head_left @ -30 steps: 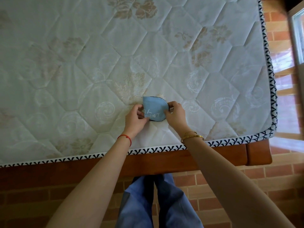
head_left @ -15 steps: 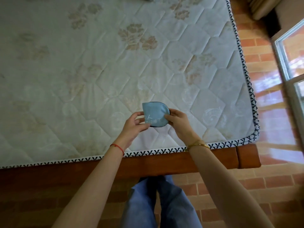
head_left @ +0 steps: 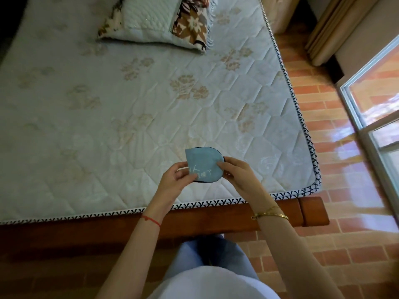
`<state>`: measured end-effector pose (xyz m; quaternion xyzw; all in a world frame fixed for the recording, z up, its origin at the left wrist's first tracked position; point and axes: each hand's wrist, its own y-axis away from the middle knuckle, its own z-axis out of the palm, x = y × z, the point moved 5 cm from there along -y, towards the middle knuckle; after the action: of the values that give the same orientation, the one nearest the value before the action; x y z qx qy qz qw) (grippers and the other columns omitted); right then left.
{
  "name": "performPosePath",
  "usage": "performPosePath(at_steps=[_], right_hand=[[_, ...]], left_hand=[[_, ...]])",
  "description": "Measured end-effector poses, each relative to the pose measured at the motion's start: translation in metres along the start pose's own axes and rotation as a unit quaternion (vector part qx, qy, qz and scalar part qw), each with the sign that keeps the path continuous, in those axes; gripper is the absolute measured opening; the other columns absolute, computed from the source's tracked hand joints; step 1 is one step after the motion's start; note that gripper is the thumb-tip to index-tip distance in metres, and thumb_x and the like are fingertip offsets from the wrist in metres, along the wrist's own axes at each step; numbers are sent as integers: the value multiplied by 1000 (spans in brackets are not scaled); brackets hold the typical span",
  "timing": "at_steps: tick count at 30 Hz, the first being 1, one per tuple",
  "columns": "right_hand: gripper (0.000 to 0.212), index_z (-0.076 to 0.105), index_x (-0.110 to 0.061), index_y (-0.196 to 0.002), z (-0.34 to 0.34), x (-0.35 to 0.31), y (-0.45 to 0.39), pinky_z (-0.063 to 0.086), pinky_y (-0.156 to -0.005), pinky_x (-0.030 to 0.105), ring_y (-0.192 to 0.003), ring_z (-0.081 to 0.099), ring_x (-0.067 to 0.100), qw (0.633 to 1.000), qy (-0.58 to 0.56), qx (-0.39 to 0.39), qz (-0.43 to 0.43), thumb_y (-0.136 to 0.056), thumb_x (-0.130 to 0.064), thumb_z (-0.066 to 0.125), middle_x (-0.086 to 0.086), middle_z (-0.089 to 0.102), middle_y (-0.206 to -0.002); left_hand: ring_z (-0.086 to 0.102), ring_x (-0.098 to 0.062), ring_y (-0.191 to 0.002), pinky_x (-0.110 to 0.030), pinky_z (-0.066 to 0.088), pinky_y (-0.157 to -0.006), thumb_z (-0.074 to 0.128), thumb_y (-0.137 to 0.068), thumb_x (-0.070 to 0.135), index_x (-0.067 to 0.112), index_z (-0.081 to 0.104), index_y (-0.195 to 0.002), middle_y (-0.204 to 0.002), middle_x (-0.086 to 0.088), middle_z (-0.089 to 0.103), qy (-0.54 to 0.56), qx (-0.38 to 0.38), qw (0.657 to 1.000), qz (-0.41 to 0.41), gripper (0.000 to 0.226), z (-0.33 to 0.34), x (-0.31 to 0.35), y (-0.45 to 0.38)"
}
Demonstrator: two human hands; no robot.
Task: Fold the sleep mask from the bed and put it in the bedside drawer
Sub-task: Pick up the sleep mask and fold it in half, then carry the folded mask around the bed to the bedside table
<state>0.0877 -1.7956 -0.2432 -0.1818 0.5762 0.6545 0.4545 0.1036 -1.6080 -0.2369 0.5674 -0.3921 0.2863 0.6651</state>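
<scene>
Above the mattress point(head_left: 151, 108) near its foot edge, your left hand point(head_left: 172, 180) and right hand point(head_left: 236, 172) pinch the folded sleep mask point(head_left: 201, 162).

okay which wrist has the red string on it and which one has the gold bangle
The left hand has the thin red string at its wrist; the right hand wears the gold bangle. Both hold the folded blue sleep mask.

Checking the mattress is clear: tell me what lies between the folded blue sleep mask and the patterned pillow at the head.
Nothing: the head view shows bare quilted mattress between the folded blue sleep mask and the patterned pillow.
</scene>
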Motion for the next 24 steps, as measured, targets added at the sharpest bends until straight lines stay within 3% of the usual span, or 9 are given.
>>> performPosePath(at_steps=[6,15,24], right_hand=[[27,64,4,-111,0,-7,42,56,-85,35,-89,69,24,1000,-17,22,-15,-89,-11,61,16,71,-98],[21,66,3,-106,-1,-14,88,58,-74,25,-79,70,17,999,-11,9,-35,-90,-8,58,11,72,-90],[17,67,-1,-103,-3,-13,120,57,-71,24,-82,71,18,998,-7,15,-53,-90,-7,58,12,72,-93]], left_hand=[[70,-5,-88,-15,53,-70,72,-80,8,17,64,-104,-102,-1,72,-8,8,999,31,27,2,20,40],[71,-5,-90,-19,56,-77,74,-79,13,19,65,-106,-102,2,73,-20,-5,999,46,29,9,28,80],[71,-6,-90,-23,56,-83,74,-80,14,20,63,-112,-104,2,72,-39,-17,998,46,34,14,29,105]])
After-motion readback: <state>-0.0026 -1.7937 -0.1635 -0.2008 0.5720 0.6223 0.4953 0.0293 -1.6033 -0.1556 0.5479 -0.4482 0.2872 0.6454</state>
